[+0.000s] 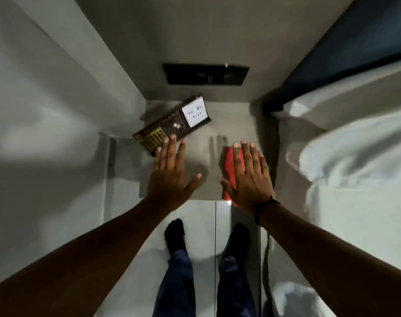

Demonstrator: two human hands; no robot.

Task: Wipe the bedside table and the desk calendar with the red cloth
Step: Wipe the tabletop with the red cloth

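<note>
The grey bedside table [208, 133] lies below me between a wall and the bed. A dark desk calendar [172, 123] with a white panel and gold grid lies tilted at the table's back left. My left hand [172, 175] is spread flat over the table's left side, its fingertips touching the calendar's near edge. A folded red cloth [229, 163] lies on the table's right side. My right hand [247, 177] is held flat over the cloth, fingers apart, covering most of it.
A black switch panel [205, 74] is set in the wall behind the table. A bed with white linen [346, 145] borders the right side. A grey wall [57, 99] stands on the left. My feet [175, 234] stand on the pale floor tiles.
</note>
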